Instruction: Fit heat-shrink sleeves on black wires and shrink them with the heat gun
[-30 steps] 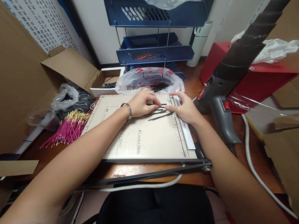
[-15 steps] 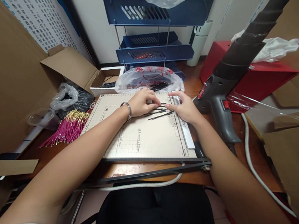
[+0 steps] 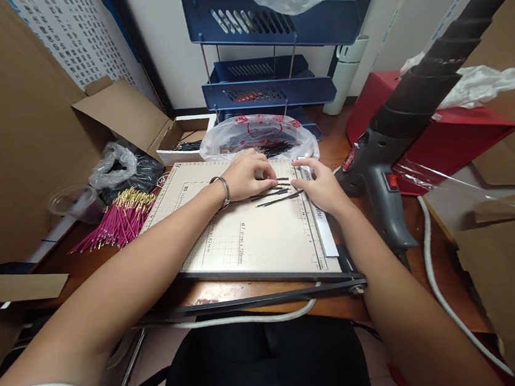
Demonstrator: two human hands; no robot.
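A cream paper cutter board (image 3: 217, 247) lies on the wooden desk, its black arm (image 3: 269, 298) along the near edge. Several thin black pieces (image 3: 279, 199) rest on its upper right part. My left hand (image 3: 250, 175), a bracelet at the wrist, has its fingers pressed together at the far ends of these pieces; what they hold is too small to make out. To its right, my right hand (image 3: 322, 187) is over the white strip (image 3: 326, 235) at the board's right edge, thumb and forefinger apart, the thumb tip near the pieces.
Magenta sticks with gold ends (image 3: 121, 221) lie left of the board. Behind it are a clear plastic bag (image 3: 255, 132), an open white box (image 3: 188, 154) and a blue rack (image 3: 269, 92). A heat gun (image 3: 382, 191) and red box (image 3: 474, 131) stand at the right.
My right thumb has drawn slightly away from the left fingertips. The whole view has shifted a little; the black pieces lie much as before.
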